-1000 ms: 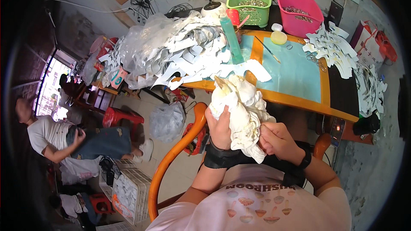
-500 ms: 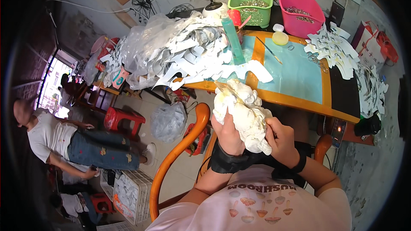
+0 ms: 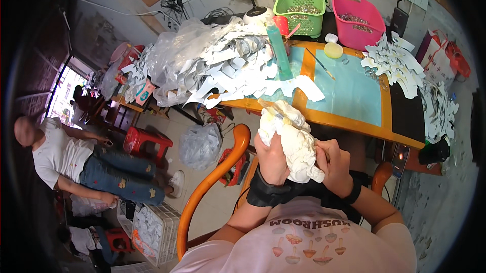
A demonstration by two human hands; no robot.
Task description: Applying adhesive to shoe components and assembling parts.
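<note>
A crumpled white cloth [image 3: 297,146], slightly yellowed at its far end, is bunched up in front of my chest, near the table's front edge. My left hand [image 3: 272,160] is wrapped round its left side, thumb pointing up. The fingers of my right hand [image 3: 334,166] are closed on its right, lower edge. On the table just beyond, a long white cut piece [image 3: 304,87] lies at the front of a heap of similar pieces [image 3: 230,55]. A tall green translucent bottle [image 3: 279,53] stands among them.
The wooden table [image 3: 349,124] carries a brush [image 3: 321,64] and a yellow round lid [image 3: 333,50]. Green [image 3: 314,26] and pink [image 3: 349,37] baskets of small metal parts stand behind. A chair armrest [image 3: 215,172] curves at my left; a person [image 3: 66,151] stands farther left beside a crate [image 3: 161,237].
The cloth has shifted slightly within my hands, its far end lower and more folded. The person at the left has lowered an arm toward the crate.
</note>
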